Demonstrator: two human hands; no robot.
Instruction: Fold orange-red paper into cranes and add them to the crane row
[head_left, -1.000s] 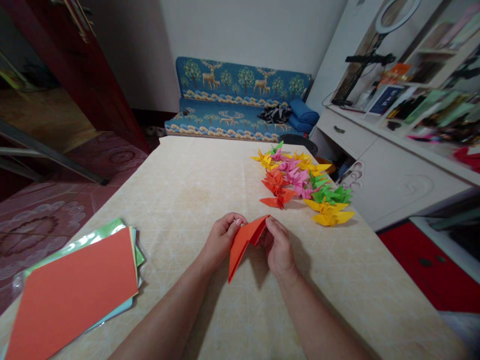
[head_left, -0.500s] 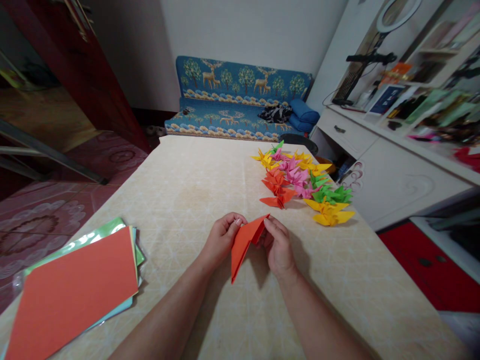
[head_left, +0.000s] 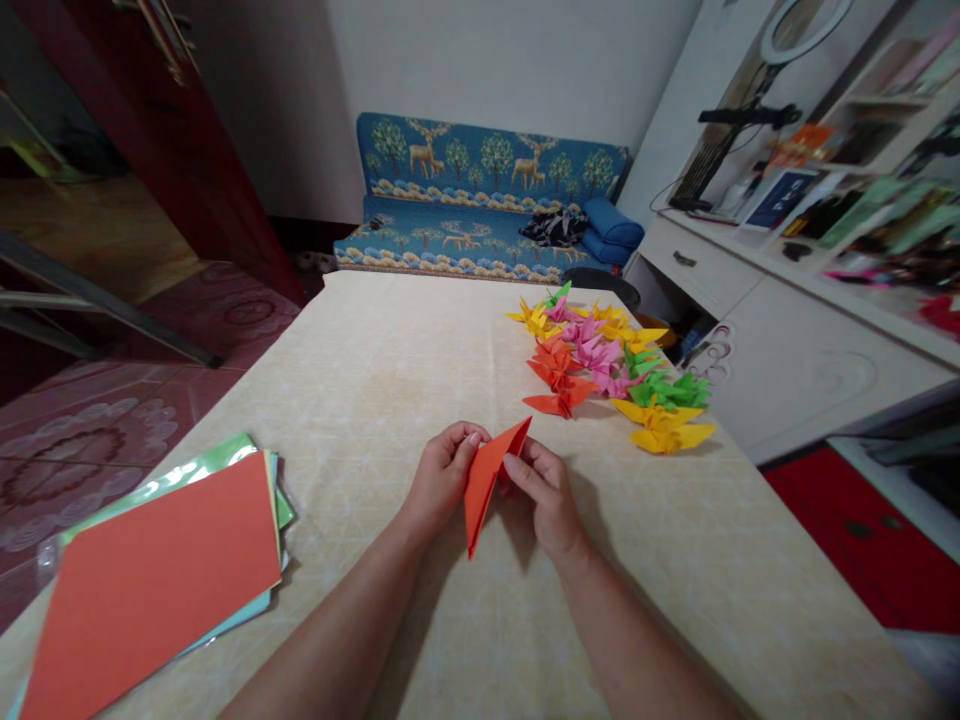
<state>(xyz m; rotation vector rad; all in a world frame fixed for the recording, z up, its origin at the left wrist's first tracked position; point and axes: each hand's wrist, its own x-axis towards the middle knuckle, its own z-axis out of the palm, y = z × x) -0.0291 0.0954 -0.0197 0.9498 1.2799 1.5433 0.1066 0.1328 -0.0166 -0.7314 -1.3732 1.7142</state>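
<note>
A folded piece of orange-red origami paper [head_left: 489, 476] is held between both hands just above the table. My left hand [head_left: 444, 470] pinches its left side, thumb on top. My right hand [head_left: 551, 495] grips the right side, its thumb laid against the folded edge. One point of the paper faces up and right, another down toward me. The fingers beneath the paper are partly hidden. Beyond the hands lie several folded paper cranes in orange-red [head_left: 561, 395], pink [head_left: 596, 350], green [head_left: 667, 388] and yellow [head_left: 664, 430].
At the left of the cloth-covered table [head_left: 390, 350] lies a stack of coloured paper sheets [head_left: 165, 580], orange-red on top, with a plastic sleeve. A patterned sofa [head_left: 487, 200] stands beyond the table. A white cabinet [head_left: 795, 340] with cluttered shelves is on the right.
The right thumb has slid from the paper's upper tip down along its right edge. That tip now sticks out free, and the paper is turned slightly. My left hand keeps its hold.
</note>
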